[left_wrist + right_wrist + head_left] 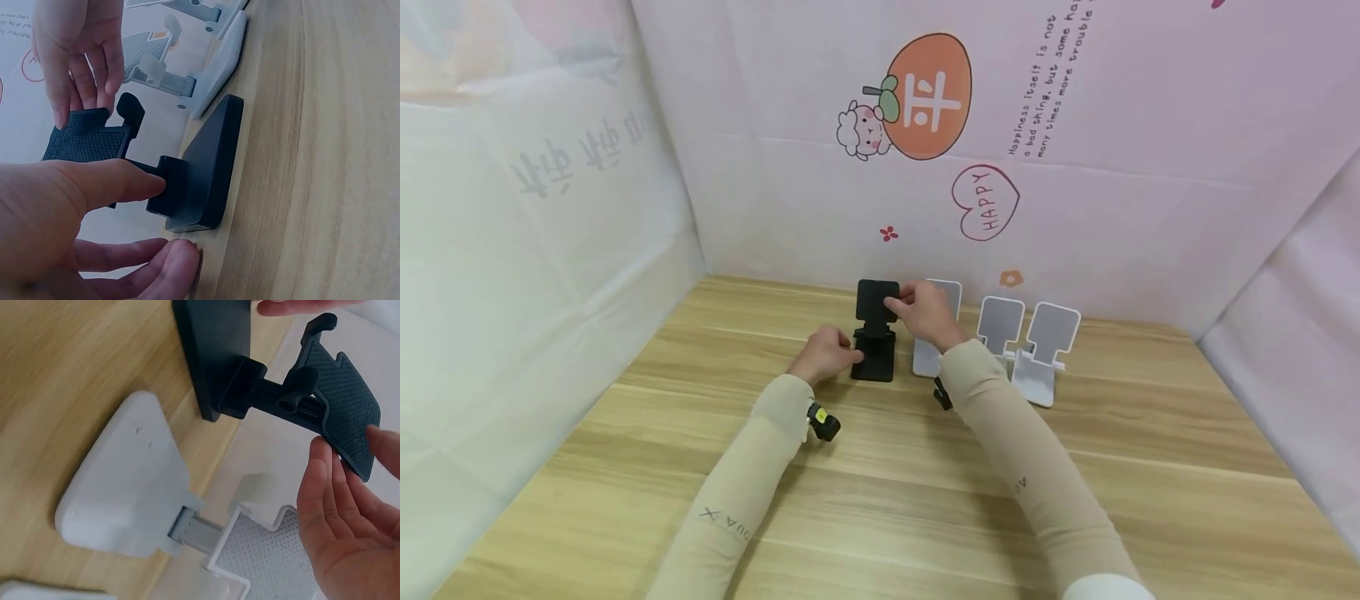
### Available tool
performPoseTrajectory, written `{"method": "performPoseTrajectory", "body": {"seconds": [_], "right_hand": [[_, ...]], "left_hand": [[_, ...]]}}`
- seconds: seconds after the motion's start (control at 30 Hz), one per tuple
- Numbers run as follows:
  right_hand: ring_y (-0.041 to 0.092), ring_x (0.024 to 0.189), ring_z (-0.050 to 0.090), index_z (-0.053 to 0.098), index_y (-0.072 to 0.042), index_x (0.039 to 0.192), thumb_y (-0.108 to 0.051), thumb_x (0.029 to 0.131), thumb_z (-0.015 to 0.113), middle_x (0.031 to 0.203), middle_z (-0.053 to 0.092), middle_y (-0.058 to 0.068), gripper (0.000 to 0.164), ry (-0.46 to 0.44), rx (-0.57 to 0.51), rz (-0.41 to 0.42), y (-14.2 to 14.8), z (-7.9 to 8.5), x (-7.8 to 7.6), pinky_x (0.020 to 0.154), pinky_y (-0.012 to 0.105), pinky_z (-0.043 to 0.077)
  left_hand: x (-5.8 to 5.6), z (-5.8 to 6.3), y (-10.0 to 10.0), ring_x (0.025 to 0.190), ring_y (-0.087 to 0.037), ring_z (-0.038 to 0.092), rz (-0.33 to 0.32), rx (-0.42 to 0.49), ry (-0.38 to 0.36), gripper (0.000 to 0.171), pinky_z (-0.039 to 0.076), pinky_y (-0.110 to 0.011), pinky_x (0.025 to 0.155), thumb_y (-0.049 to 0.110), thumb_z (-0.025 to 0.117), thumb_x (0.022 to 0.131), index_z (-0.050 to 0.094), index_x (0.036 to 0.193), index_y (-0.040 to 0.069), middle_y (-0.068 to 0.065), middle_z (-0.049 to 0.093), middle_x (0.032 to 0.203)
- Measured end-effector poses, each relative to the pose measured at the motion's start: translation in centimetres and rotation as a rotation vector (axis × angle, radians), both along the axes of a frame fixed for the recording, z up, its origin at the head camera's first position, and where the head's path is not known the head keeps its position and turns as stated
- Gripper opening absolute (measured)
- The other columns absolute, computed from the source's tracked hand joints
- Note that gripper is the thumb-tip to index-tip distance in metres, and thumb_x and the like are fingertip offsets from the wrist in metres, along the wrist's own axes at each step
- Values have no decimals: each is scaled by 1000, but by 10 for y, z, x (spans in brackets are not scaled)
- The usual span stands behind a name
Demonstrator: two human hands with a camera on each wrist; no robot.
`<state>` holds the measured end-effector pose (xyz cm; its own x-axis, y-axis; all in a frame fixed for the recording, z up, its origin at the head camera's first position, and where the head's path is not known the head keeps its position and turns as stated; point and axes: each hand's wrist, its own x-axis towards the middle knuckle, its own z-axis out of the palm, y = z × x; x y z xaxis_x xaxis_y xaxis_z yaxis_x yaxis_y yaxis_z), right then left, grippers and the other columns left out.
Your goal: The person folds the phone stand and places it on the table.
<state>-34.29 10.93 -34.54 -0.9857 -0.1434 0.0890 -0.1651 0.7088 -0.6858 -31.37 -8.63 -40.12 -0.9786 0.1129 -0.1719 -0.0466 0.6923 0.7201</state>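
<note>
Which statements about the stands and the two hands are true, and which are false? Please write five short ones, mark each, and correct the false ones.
1. In the head view, the black stand is to the left of the white stands. True.
2. The left hand holds a white stand. False: it is at the black stand's base.
3. The right hand pinches the black stand's upper plate. True.
4. Only two white stands are on the table. False: there are three.
5. The black stand's upper plate is folded flat onto its base. False: it is raised above it.
</note>
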Motion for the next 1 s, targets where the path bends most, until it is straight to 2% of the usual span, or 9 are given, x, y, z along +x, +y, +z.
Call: {"method": "performPoseTrajectory", "body": {"seconds": [0.23, 0.4, 0.47, 0.57, 0.67, 0.87, 0.93, 1.0], "right_hand": [[23, 90, 59, 63, -8, 106, -29, 96, 61, 104, 65, 8, 24, -32, -79, -23, -1, -3, -5, 71, 32, 51], [22, 87, 64, 63, -7, 103, -27, 94, 64, 102, 68, 12, 22, -27, -171, -19, -3, -5, -7, 70, 29, 53], [23, 88, 67, 63, -6, 104, -26, 93, 65, 102, 69, 13, 23, -22, -200, -12, -4, -5, -7, 73, 29, 55], [25, 89, 69, 64, -6, 102, -25, 93, 65, 99, 70, 13, 21, -14, -222, 5, -5, -4, -6, 74, 30, 55], [27, 91, 68, 64, -7, 100, -26, 93, 65, 97, 70, 11, 20, -15, -233, 25, -5, -3, -6, 73, 29, 54], [22, 87, 67, 63, -6, 102, -26, 94, 63, 96, 68, 10, 22, -35, -280, 65, -2, 5, -4, 77, 30, 56], [20, 87, 66, 63, -6, 103, -27, 94, 63, 97, 68, 10, 23, -49, -297, 73, 0, 9, -2, 81, 32, 57], [20, 88, 67, 63, -7, 104, -28, 94, 63, 98, 69, 10, 23, -62, -313, 77, 2, 14, 0, 85, 34, 57]], "left_hand": [[-1, 1, 1, 104, -26, 60, -15, 30, -31, 49, 51, -42, 94, 30, 65, 91, 54, 128, 0, -14, 64, 118], [-1, 3, 2, 109, -26, 59, -36, 47, -14, 46, 50, -41, 97, 27, 62, 94, 54, 129, -2, -16, 61, 126], [-2, 2, 3, 106, -25, 60, -51, 59, -3, 41, 51, -38, 93, 25, 59, 95, 56, 127, -2, -16, 62, 126], [-4, 0, 3, 94, -21, 61, -66, 89, 14, 34, 53, -30, 80, 20, 54, 98, 58, 121, -4, -17, 64, 117], [-6, -2, 2, 86, -18, 60, -65, 152, 10, 31, 54, -26, 72, 17, 46, 101, 59, 118, -6, -18, 63, 109], [-6, -7, -4, 83, -17, 53, -60, 322, -34, 32, 54, -27, 71, 15, 35, 105, 59, 111, -5, -9, 55, 93], [-6, -9, -6, 78, -16, 51, -77, 393, -62, 33, 51, -26, 67, 15, 33, 105, 58, 109, -5, -6, 50, 86], [-6, -11, -7, 79, -14, 54, -97, 513, -113, 34, 52, -25, 68, 16, 32, 106, 57, 115, -6, -5, 54, 89]]}}
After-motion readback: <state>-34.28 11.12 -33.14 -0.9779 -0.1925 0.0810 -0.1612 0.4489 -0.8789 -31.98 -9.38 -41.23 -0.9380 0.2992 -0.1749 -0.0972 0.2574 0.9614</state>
